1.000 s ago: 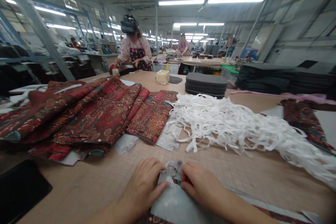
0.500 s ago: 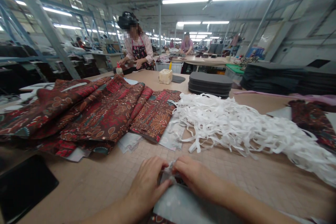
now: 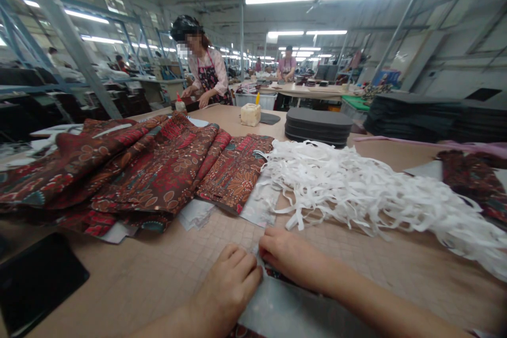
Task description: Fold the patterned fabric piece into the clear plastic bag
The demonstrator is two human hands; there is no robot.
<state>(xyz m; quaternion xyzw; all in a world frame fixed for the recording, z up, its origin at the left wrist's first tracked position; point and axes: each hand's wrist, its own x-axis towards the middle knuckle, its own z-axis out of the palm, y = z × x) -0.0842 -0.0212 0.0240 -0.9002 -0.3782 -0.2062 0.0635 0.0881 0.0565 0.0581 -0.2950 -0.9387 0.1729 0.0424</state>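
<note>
Close in front of me lies a piece of patterned fabric with its pale grey backing (image 3: 285,309) facing up. My left hand (image 3: 233,285) is closed at the fabric's far edge, thumb and fingers pressed together. Beside it, my right hand (image 3: 291,256) is curled with its fingertips pinching the same edge. A dark patterned strip of the fabric shows under the right palm. What lies right between the fingertips is mostly hidden. Beyond my hands, brown-and-red printed fabric panels (image 3: 158,169) are heaped to the left, and a tangled pile of white strips (image 3: 336,185) spreads to the right.
A black phone-like slab (image 3: 41,282) lies at left. Farther back stand a cream block (image 3: 251,114), a red-tipped bottle (image 3: 180,104) and a stack of dark oval pieces (image 3: 318,125). A co-worker in an apron (image 3: 208,76) stands across the table (image 3: 158,269).
My left hand has closed from a wider pinch and moved slightly down. My right hand has shifted a little up at the fabric's edge. The co-worker's hands have lowered.
</note>
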